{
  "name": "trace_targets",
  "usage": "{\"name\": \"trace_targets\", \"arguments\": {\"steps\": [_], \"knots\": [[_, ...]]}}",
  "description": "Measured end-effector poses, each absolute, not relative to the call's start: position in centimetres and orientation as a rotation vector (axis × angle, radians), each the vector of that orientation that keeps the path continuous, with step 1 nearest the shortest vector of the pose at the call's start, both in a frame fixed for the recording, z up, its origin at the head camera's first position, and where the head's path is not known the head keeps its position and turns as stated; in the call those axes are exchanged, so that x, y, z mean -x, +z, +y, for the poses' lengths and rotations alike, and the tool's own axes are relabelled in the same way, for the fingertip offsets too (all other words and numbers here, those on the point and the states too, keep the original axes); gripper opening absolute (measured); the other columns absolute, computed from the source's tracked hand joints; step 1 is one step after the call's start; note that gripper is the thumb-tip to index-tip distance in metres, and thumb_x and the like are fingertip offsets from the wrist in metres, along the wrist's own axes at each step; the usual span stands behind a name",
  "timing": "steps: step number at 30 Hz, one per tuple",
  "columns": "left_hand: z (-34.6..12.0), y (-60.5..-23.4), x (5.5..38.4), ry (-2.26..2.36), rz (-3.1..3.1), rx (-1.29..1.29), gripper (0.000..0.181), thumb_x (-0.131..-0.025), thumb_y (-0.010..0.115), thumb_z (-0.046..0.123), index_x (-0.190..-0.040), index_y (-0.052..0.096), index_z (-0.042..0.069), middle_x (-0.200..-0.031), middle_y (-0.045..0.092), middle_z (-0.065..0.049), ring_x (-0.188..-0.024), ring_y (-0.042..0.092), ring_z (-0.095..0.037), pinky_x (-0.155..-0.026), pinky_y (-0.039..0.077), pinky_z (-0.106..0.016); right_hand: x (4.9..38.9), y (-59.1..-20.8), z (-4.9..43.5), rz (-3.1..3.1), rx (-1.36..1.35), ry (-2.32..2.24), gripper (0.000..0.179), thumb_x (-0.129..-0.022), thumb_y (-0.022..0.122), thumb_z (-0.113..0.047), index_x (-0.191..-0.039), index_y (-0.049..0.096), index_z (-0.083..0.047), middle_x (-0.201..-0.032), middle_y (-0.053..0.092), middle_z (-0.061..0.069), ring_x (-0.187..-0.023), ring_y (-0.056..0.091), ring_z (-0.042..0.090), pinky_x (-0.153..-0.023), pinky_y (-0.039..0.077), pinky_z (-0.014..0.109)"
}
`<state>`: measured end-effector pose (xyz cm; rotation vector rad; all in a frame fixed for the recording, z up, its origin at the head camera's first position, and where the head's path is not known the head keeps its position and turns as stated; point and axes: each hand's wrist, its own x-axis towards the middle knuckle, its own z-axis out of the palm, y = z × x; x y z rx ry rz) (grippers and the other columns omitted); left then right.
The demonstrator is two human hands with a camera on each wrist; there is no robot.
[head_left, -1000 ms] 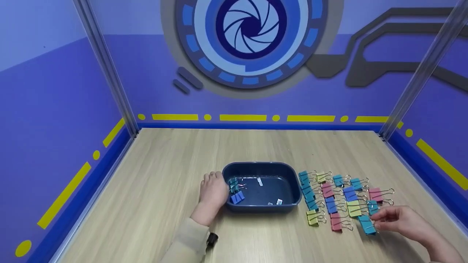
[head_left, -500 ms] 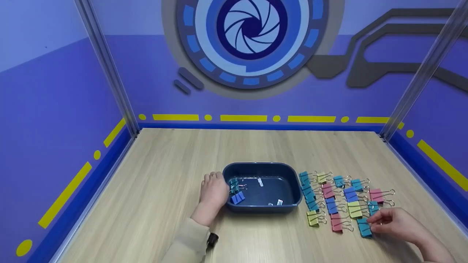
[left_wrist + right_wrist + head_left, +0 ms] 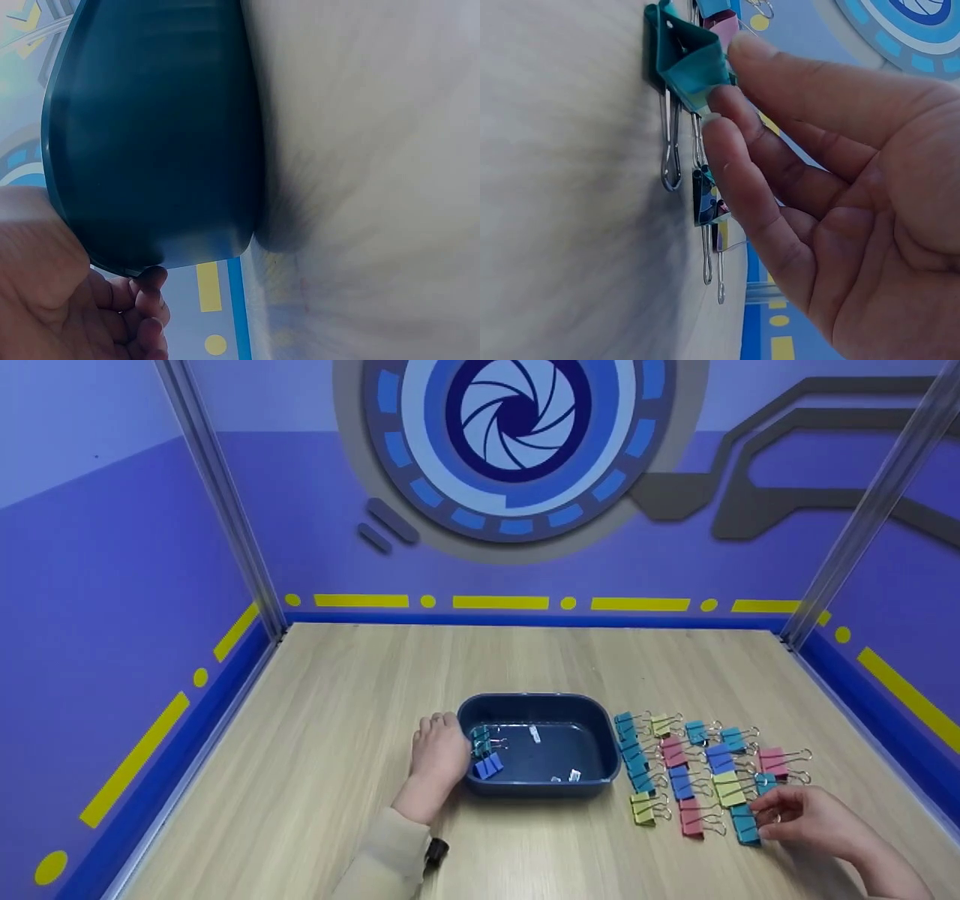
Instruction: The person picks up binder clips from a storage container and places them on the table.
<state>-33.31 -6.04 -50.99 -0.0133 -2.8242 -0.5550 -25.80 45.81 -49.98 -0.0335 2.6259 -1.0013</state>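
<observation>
My left hand [image 3: 441,750] holds the left end of a dark blue plastic box [image 3: 536,788]. In the left wrist view its curled fingers [image 3: 152,300] lie at the rim's corner. Inside the box at the left are a blue binder clip [image 3: 488,766] and dark teal clips. On the right, my right hand [image 3: 802,821] pinches a teal binder clip [image 3: 745,825] at the front of a row of clips. The right wrist view has thumb and fingertips at the edge of this clip [image 3: 694,71], its wire handle pointing away from the body.
Several binder clips stand in rows right of the box, among them a red clip [image 3: 691,817], yellow clips [image 3: 643,809] and a pink clip [image 3: 772,763]. Small white labels [image 3: 574,775] lie on the box floor. Printed walls [image 3: 120,660] enclose the wooden table [image 3: 360,690].
My right hand has shifted slightly left with the teal clip, which now stands closer in line behind the yellow one. My left hand and the box have stayed put.
</observation>
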Motion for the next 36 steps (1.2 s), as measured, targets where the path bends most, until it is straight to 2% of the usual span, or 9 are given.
{"name": "trace_targets", "arguments": {"steps": [8, 12, 14, 19, 24, 30, 36], "knots": [[-6.0, -51.0, 33.3, -0.561, -2.841, 0.004, 0.024, -0.093, 0.058, 0.014, -0.108, 0.062, -0.005, -0.107, 0.064, -0.021, -0.106, 0.056, -0.037, -0.087, 0.047, -0.048, 25.3, -48.9, 46.0, 2.746, 0.109, -1.027, 0.046, -0.083, 0.084, -0.022, -0.116, 0.068, 0.006, -0.102, 0.072, 0.010, -0.083, 0.061, 0.003, -0.072, 0.053, 0.021], [-6.0, -51.0, 33.3, -0.564, -2.846, 0.001, 0.024, -0.094, 0.056, 0.013, -0.109, 0.062, -0.005, -0.108, 0.065, -0.021, -0.105, 0.056, -0.037, -0.087, 0.047, -0.048, 25.4, -47.8, 45.5, 2.851, 0.181, -1.032, 0.042, -0.084, 0.082, -0.017, -0.117, 0.068, 0.005, -0.103, 0.074, 0.011, -0.084, 0.060, -0.005, -0.073, 0.052, 0.020], [-6.1, -51.0, 33.3, -0.559, -2.846, 0.001, 0.024, -0.095, 0.056, 0.012, -0.109, 0.062, -0.006, -0.108, 0.065, -0.021, -0.105, 0.056, -0.037, -0.087, 0.048, -0.048, 25.6, -47.2, 44.9, 2.887, 0.194, -1.055, 0.039, -0.086, 0.081, -0.016, -0.117, 0.069, 0.004, -0.105, 0.074, 0.007, -0.085, 0.060, -0.006, -0.074, 0.053, 0.020], [-6.0, -51.0, 33.3, -0.558, -2.835, 0.006, 0.024, -0.094, 0.055, 0.012, -0.108, 0.062, -0.006, -0.107, 0.065, -0.021, -0.104, 0.057, -0.037, -0.086, 0.048, -0.048, 26.5, -46.0, 42.6, 2.899, 0.216, -1.133, 0.034, -0.091, 0.077, -0.020, -0.119, 0.070, -0.001, -0.105, 0.075, 0.001, -0.086, 0.063, -0.004, -0.074, 0.054, 0.021], [-6.0, -51.0, 33.3, -0.545, -2.820, 0.017, 0.023, -0.092, 0.057, 0.013, -0.105, 0.062, -0.005, -0.105, 0.065, -0.021, -0.102, 0.057, -0.037, -0.084, 0.048, -0.048, 27.7, -45.1, 39.5, 2.876, 0.242, -1.211, 0.035, -0.094, 0.074, -0.022, -0.123, 0.069, -0.003, -0.108, 0.075, 0.009, -0.088, 0.065, -0.001, -0.075, 0.055, 0.023], [-6.1, -51.1, 33.3, -0.544, -2.818, 0.027, 0.024, -0.093, 0.059, 0.014, -0.107, 0.063, -0.006, -0.106, 0.065, -0.021, -0.102, 0.057, -0.037, -0.085, 0.049, -0.048, 29.4, -44.8, 35.8, 2.822, 0.319, -1.312, 0.036, -0.092, 0.075, -0.021, -0.122, 0.068, -0.003, -0.110, 0.074, 0.014, -0.090, 0.066, 0.003, -0.077, 0.057, 0.024], [-6.1, -51.1, 33.3, -0.532, -2.808, 0.035, 0.026, -0.092, 0.060, 0.014, -0.108, 0.062, -0.006, -0.106, 0.066, -0.022, -0.102, 0.057, -0.037, -0.085, 0.049, -0.048, 30.8, -44.7, 32.1, 2.766, 0.426, -1.406, 0.032, -0.091, 0.076, -0.019, -0.118, 0.070, -0.002, -0.105, 0.074, 0.012, -0.088, 0.066, 0.004, -0.073, 0.057, 0.025]]}}
